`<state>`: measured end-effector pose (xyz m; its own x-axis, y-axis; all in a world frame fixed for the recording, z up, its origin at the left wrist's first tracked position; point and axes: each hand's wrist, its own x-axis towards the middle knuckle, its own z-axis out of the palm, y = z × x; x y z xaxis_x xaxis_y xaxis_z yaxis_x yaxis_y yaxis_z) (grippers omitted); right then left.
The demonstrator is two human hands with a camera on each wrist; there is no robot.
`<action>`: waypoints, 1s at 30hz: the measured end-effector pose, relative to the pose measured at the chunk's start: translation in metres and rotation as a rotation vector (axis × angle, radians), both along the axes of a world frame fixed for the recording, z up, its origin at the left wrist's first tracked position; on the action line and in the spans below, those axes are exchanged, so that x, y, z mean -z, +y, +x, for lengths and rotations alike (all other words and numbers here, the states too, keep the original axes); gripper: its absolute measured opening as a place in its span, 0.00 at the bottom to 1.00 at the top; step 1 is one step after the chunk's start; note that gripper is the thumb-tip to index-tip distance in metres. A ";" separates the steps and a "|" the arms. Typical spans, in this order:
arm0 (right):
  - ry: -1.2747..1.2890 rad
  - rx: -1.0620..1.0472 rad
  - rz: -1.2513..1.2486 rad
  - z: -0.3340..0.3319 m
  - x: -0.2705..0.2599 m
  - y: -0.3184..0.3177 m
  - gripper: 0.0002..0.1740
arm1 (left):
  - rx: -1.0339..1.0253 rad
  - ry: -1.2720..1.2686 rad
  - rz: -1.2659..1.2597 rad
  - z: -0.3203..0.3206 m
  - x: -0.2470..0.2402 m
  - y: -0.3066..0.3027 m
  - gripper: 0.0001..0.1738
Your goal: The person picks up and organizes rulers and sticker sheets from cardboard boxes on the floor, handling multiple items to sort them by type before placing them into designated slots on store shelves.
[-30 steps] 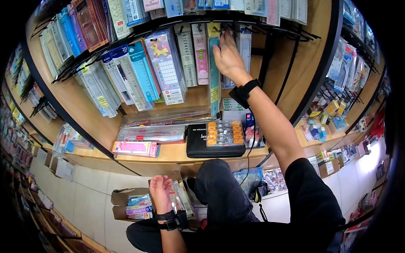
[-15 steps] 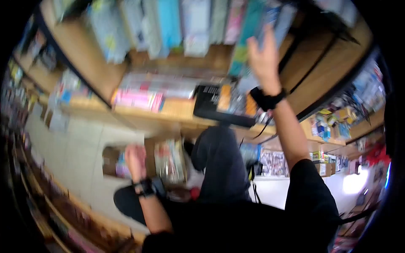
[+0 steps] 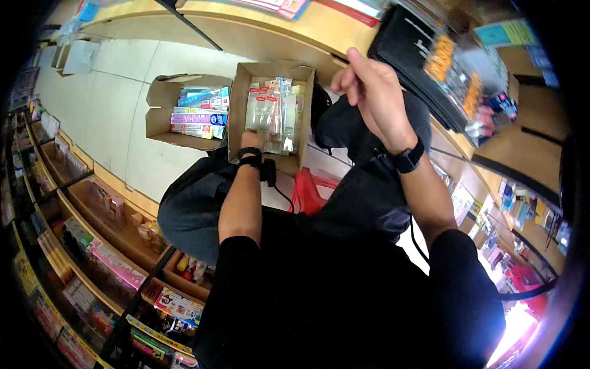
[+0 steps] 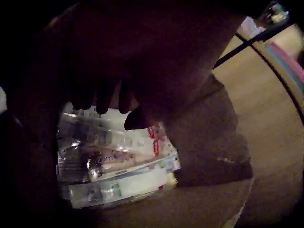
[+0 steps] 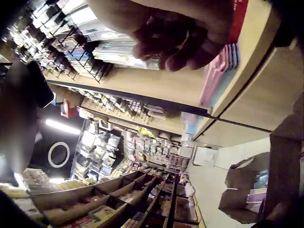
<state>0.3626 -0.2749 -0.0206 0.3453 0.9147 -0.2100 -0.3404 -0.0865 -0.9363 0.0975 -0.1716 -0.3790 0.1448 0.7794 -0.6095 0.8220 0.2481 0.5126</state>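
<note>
A cardboard box (image 3: 237,107) stands on the floor, filled with clear-packaged rulers (image 3: 289,120). My left hand (image 3: 252,140) reaches over its near left edge. In the left wrist view the dark fingers of this hand (image 4: 111,97) hang spread above clear packets (image 4: 114,137) with red labels; whether the tips touch them is unclear. My right hand (image 3: 382,101) is raised in the air right of the box, near a black case (image 3: 409,55) on the shelf. Its fingers bend loosely with nothing in them, as the right wrist view of the hand (image 5: 183,35) also shows.
Left of the box is a second open carton (image 3: 161,126) with blue and purple packets. A red stool (image 3: 307,194) shows between the knees. The wooden shelf edge (image 3: 335,27) runs across the top, and compartmented shelving (image 3: 101,227) fills the lower left.
The view has swung down toward the floor. My right hand has come away from the hanging rulers, back toward the body. My left hand has moved over the box of clear packets.
</note>
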 end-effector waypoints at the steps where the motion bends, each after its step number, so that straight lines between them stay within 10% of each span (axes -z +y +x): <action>1: 0.040 0.019 0.023 -0.002 0.013 0.004 0.11 | 0.042 0.115 -0.005 0.007 0.008 -0.005 0.20; 12: 0.110 0.066 -0.044 -0.004 0.023 0.024 0.16 | -0.127 0.182 0.149 0.037 0.026 -0.018 0.38; 27: 0.087 0.084 -0.088 -0.006 0.029 0.021 0.10 | 0.002 0.212 -0.021 0.044 0.032 -0.001 0.22; 30: 0.062 0.058 -0.221 -0.005 0.037 0.021 0.10 | -0.063 0.092 -0.188 0.066 -0.036 0.014 0.22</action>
